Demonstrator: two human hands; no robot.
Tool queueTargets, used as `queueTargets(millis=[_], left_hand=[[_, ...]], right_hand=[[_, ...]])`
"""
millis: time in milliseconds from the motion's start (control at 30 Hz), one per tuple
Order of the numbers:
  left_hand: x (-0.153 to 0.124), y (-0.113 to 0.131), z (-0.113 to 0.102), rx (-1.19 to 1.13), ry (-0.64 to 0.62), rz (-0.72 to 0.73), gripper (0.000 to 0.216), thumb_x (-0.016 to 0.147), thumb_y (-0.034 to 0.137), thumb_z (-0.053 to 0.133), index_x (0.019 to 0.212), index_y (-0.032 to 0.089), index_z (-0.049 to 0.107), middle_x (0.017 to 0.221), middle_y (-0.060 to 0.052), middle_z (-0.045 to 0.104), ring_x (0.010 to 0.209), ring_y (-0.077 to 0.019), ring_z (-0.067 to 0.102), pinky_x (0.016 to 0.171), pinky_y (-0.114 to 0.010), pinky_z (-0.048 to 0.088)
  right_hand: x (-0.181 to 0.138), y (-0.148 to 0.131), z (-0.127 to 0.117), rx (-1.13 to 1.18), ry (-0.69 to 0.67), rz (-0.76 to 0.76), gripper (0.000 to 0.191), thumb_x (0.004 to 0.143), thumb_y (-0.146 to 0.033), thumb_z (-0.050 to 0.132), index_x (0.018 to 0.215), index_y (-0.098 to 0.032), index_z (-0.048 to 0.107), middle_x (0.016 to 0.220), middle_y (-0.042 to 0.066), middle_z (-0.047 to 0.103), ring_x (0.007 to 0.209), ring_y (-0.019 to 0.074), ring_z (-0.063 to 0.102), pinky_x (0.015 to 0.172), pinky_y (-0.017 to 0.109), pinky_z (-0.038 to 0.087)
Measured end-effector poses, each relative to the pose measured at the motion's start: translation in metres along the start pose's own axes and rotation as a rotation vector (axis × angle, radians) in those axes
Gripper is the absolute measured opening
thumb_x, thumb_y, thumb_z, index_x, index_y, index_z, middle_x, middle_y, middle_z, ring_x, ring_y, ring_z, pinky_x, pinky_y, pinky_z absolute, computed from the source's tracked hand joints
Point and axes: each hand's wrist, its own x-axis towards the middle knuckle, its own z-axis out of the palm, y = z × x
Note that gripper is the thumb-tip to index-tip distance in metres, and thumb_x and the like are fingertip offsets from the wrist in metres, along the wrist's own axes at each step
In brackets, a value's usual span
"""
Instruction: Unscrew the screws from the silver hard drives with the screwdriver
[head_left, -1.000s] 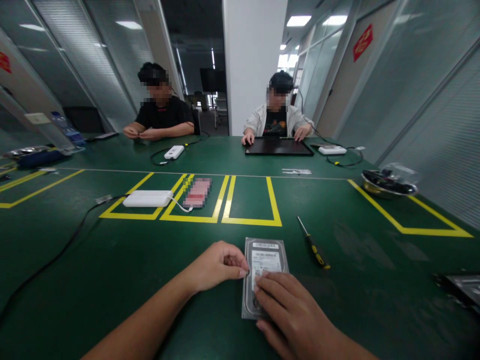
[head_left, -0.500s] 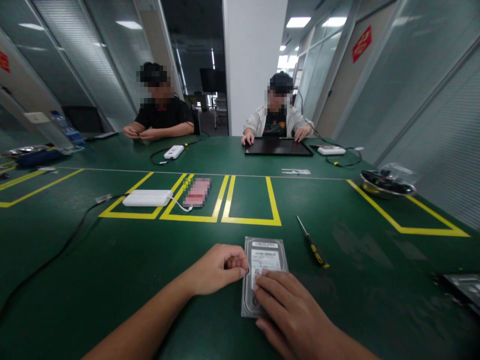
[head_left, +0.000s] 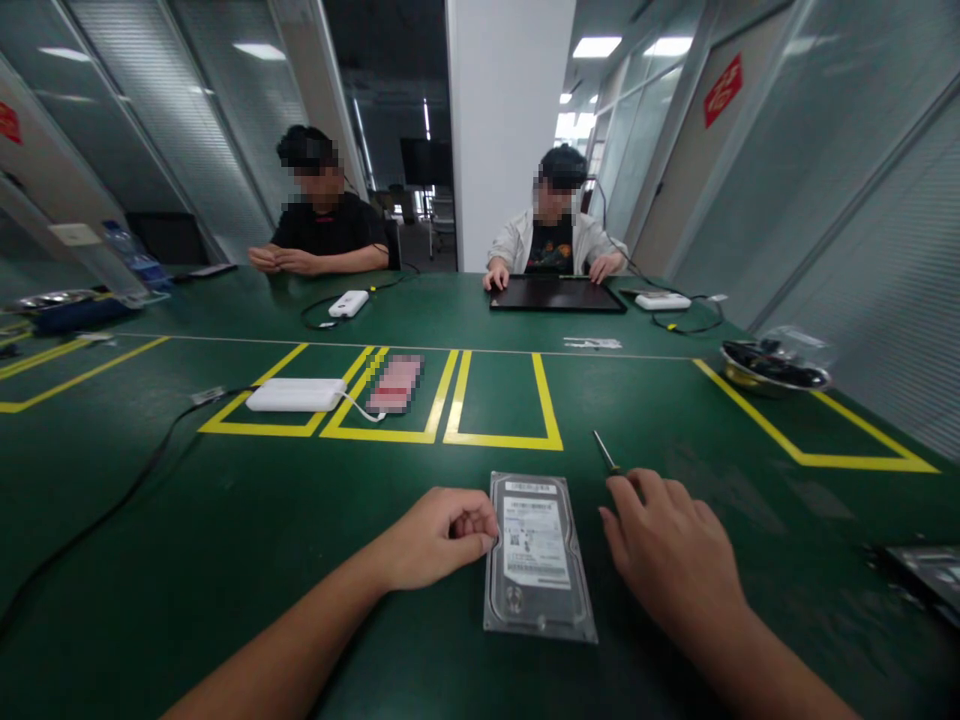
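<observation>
A silver hard drive (head_left: pixel 540 610) with a white label lies flat on the green table, label side up. My left hand (head_left: pixel 442 535) is closed at its left edge, with thumb and forefinger tips touching the rim. To the right of the drive, my right hand (head_left: pixel 671 540) lies over the handle of a screwdriver (head_left: pixel 606 452). The thumb is apart from the bent fingers. Only the metal shaft and a bit of the handle show; the rest is hidden under the hand.
Yellow tape frames (head_left: pixel 502 442) mark the table. A white power bank (head_left: pixel 296 395) is cabled to a blurred pinkish phone (head_left: pixel 396 384). A metal bowl (head_left: pixel 776 372) of dark parts stands right. Two people sit opposite, one with hands on a dark flat panel (head_left: pixel 558 293).
My right hand has lifted off the hard drive and moved right, over the screwdriver handle. The drive's label is now uncovered. My left hand has stayed at the drive's edge.
</observation>
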Motion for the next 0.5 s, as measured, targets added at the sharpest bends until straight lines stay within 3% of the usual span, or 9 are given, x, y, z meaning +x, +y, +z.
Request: queueTargets(millis=[100,300,500], left_hand=[[0.0,0.0001,0.0001,0.014,0.004,0.012,0.007,0.086,0.017,0.061,0.089,0.014,0.066,0.074,0.002,0.058,0.067,-0.0111,0.05,0.061,-0.021,0.038],[-0.0017,0.0009,0.0018,0.029,0.01,0.01,0.006,0.086,0.016,0.06,0.089,0.015,0.066,0.075,0.003,0.058,0.067,-0.0111,0.05,0.061,-0.021,0.038],[-0.0026,0.0012,0.0025,0.061,0.022,0.025,0.007,0.086,0.014,0.059,0.089,0.015,0.065,0.074,0.003,0.057,0.067,-0.011,0.049,0.061,-0.022,0.038]], right_hand=[[0.0045,0.0087,-0.0004,-0.108,-0.183,0.078,0.023,0.092,-0.025,0.06,0.114,-0.016,0.061,0.098,0.01,0.057,0.088,0.0294,0.06,0.068,0.043,0.052],[0.007,0.0098,0.0007,-0.044,-0.425,0.161,0.031,0.101,-0.023,0.044,0.131,-0.019,0.049,0.101,0.01,0.055,0.087,0.0266,0.064,0.061,0.036,0.054],[0.0082,0.0084,0.0002,-0.017,-0.517,0.175,0.036,0.101,-0.018,0.038,0.136,-0.019,0.045,0.102,0.01,0.055,0.085,0.0265,0.067,0.064,0.039,0.055]])
